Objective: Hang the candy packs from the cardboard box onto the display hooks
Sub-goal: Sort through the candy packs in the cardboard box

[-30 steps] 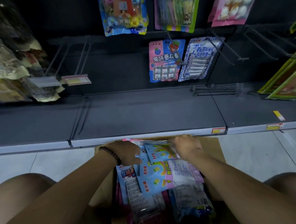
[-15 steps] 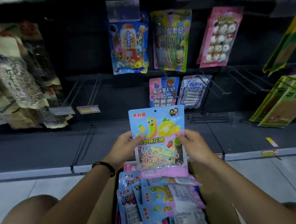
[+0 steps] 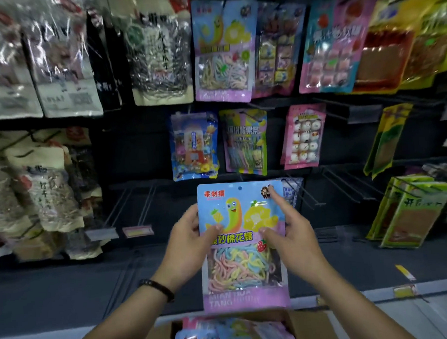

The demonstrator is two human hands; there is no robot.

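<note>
I hold one candy pack [image 3: 242,248] upright in front of the display, blue at the top and purple at the bottom, with coloured strips showing through its window. My left hand [image 3: 187,243] grips its left edge, thumb on the front. My right hand [image 3: 290,233] grips the right edge, index finger stretched up toward the pack's top corner. Its hang hole sits at the top centre. A matching pack [image 3: 224,52] hangs on an upper hook. The cardboard box [image 3: 311,325] lies below, with several more packs [image 3: 233,334] inside.
Bare wire hooks [image 3: 131,208] jut out left of the held pack, and more bare hooks [image 3: 347,186] to the right. Other candy packs [image 3: 244,139] hang in the middle row. Snack bags [image 3: 40,194] crowd the left side, green packs [image 3: 411,211] the right. A dark shelf [image 3: 68,286] runs below.
Both hands took a candy pack out of the box and lifted it up in front of the hooks. The view tilted upward, showing higher display rows.
</note>
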